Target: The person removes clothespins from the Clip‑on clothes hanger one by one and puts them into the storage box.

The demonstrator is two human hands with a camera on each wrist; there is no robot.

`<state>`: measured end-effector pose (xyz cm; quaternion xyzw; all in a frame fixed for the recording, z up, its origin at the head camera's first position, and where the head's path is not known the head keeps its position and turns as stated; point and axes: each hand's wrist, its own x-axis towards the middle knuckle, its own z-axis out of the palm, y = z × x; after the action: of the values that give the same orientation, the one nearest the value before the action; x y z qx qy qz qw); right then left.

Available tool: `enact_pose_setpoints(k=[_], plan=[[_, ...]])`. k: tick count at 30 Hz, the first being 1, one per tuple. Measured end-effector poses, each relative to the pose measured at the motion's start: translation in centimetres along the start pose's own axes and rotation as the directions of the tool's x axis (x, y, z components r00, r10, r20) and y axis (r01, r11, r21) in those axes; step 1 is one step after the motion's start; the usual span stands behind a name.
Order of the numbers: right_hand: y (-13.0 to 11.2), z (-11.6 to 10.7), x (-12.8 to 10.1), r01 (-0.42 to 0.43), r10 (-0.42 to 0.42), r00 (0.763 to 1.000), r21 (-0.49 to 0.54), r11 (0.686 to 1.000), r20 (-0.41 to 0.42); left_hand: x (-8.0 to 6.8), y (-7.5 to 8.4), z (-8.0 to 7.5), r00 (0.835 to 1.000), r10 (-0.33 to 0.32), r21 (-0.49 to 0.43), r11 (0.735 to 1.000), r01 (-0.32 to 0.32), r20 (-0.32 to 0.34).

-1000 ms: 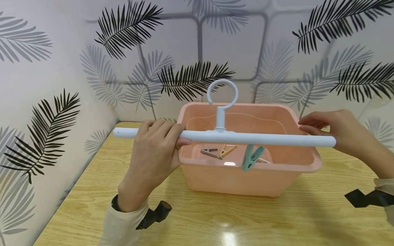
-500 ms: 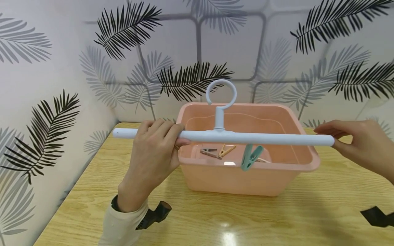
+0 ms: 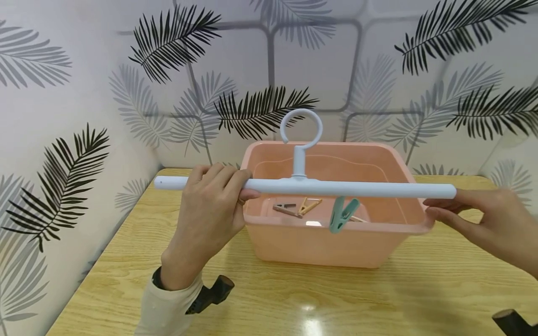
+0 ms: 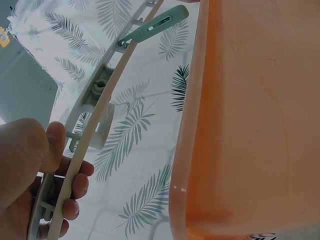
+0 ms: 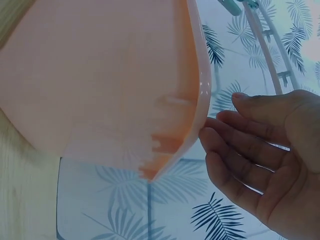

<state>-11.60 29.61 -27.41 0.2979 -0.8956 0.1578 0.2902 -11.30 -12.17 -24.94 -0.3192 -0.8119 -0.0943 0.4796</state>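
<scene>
Head view: a pale blue hanger bar point(image 3: 307, 187) with a ring hook is held level above a pink plastic basin point(image 3: 336, 242) on a wooden table point(image 3: 269, 298), so that the teal clothespin point(image 3: 342, 214) clipped to its underside hangs over the basin's near rim. The left hand point(image 3: 210, 219) is wrapped round the bar's left part, its fingers curled over the top, carrying the bar alone. The right hand point(image 3: 491, 224) is recorded just below the bar's right end, its fingers straight and relaxed, gripping nothing, their tips beside the basin's rim. Loose clothespins point(image 3: 296, 207) are noted on the basin floor, beyond the left fingertips.
</scene>
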Motion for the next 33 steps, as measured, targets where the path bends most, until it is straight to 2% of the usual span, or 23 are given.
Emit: enact_pose_setpoints(k=[6,12,17,22,26,29,33], plan=[[-0.9,0.5,-0.6,-0.014,0.018,0.999,0.109,0.994,-0.038,0.0,0.1,0.0,1.0,0.0,-0.007,1.0,0.0,0.003],[-2.0,0.6,-0.9,0.033,-0.024,0.998,0.163,0.986,-0.06,0.0,0.1,0.0,1.0,0.003,-0.012,1.0,-0.003,-0.002],[-3.1,0.6,-1.0,0.051,-0.041,0.998,0.19,0.981,-0.052,0.1,0.1,0.1,1.0,0.004,-0.011,1.0,-0.004,-0.014],[-4.1,1.1,-1.1,0.023,-0.021,1.0,0.267,0.963,-0.01,0.0,0.2,0.1,1.0,0.004,-0.017,1.0,-0.004,-0.008],[-5.2,1.8,-0.9,0.039,-0.055,0.998,0.419,0.907,0.028,0.0,0.2,0.1,1.0,0.0,-0.019,1.0,0.0,-0.001],[-6.3,2.4,-0.9,0.004,-0.054,0.996,0.562,0.827,0.073,0.0,0.2,0.1,1.0,-0.001,-0.021,1.0,0.001,-0.001],[-7.5,3.3,-0.7,-0.045,-0.035,0.994,0.698,0.715,0.099,0.1,0.3,0.2,1.0,0.0,-0.024,1.0,0.0,-0.005]])
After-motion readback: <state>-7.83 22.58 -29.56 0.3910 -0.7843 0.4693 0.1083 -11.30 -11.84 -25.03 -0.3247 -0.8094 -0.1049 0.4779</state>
